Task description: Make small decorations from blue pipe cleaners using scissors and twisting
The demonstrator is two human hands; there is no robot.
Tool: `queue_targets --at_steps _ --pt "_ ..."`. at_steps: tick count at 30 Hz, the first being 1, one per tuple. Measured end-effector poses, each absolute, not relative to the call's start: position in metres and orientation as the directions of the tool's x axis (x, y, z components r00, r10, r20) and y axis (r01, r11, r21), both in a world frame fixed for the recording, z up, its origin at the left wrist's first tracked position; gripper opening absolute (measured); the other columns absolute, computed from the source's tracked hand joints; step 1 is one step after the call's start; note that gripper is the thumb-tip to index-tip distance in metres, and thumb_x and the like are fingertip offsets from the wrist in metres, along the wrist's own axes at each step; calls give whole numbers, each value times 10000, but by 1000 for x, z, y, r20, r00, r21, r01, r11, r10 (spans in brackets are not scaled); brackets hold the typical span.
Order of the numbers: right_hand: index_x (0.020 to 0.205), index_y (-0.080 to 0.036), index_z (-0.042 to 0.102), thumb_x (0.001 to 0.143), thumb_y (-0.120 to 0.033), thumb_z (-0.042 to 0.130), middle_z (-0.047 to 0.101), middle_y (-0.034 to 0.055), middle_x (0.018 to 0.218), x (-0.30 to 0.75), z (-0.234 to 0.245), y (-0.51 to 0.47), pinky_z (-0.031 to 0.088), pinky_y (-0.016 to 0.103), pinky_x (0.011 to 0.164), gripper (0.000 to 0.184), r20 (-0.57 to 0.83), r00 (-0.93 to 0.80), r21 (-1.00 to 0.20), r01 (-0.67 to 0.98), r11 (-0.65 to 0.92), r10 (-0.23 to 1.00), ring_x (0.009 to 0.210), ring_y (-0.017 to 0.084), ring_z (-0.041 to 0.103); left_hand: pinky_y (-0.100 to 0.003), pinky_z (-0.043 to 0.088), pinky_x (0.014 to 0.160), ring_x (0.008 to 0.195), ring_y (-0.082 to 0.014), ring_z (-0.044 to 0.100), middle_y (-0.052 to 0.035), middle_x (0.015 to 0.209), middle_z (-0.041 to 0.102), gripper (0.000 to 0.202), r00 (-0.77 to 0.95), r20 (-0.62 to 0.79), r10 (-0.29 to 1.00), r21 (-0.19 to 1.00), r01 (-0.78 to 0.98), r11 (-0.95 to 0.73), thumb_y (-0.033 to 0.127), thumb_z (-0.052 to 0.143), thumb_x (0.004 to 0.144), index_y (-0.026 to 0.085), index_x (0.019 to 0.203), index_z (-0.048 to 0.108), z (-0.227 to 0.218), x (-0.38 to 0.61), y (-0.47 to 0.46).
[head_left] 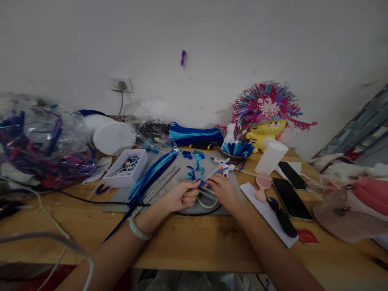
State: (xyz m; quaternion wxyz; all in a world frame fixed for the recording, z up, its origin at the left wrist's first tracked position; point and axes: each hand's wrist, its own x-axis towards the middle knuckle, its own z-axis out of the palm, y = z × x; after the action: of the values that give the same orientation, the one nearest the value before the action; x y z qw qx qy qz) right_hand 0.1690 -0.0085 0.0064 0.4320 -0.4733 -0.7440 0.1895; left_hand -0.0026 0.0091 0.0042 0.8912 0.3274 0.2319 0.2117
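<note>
Near the middle of the worktop, my left hand is closed, thumb and forefinger pinching a small blue pipe cleaner piece. My right hand meets it from the other side, its fingertips closed on the same blue piece. A pale, thin strip sticks up past the right fingers; I cannot tell whether it is held. White-handled scissors lie just below the hands. Beyond the fingers are curled blue pipe cleaner bits. A glue gun rests behind my right hand.
Left of the hands lie a metal ruler, long blue pipe cleaners and a white box of beads. Behind stands a dish of blue tufts. Phones, a pink brush and a white cylinder are right. A black cable crosses the table.
</note>
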Motion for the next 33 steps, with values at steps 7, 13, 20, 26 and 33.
queue_targets --at_steps 7,13,20,26,33 --pt "952 -197 570 707 -215 492 620 18 826 162 2 -5 432 280 722 258 183 -5 -975 126 183 983 748 139 565 -166 35 320 308 -32 58 124 377 209 137 779 -241 579 787 -192 587 279 551 750 197 816 463 2 3 5" --pt "770 -183 562 664 -244 550 583 -5 697 161 1 -4 408 252 637 123 86 97 -986 154 70 992 655 126 533 -159 201 375 358 -35 274 95 442 351 227 405 -122 906 983 -78 167 280 558 713 152 899 530 -1 11 5" --pt "636 -138 587 795 -467 370 557 16 569 160 15 -11 261 191 375 425 -300 -121 -943 -111 -313 946 397 62 406 -243 391 606 640 -145 557 -10 726 641 298 313 222 923 700 608 -374 294 437 779 204 1023 583 -3 7 6" --pt "623 -128 560 743 -387 496 526 -18 514 166 16 -11 241 158 346 293 -397 -320 -842 -246 -480 860 377 45 432 -252 381 616 696 -179 586 -45 826 664 316 432 258 864 492 711 -503 268 404 792 245 1057 574 3 3 -2" --pt "594 -140 541 715 -280 489 544 -22 522 158 19 -14 295 177 390 193 -219 -235 -969 -61 -240 947 391 54 437 -210 282 501 511 -142 471 21 518 528 181 301 247 921 831 424 -361 211 554 692 238 857 624 -1 5 3"
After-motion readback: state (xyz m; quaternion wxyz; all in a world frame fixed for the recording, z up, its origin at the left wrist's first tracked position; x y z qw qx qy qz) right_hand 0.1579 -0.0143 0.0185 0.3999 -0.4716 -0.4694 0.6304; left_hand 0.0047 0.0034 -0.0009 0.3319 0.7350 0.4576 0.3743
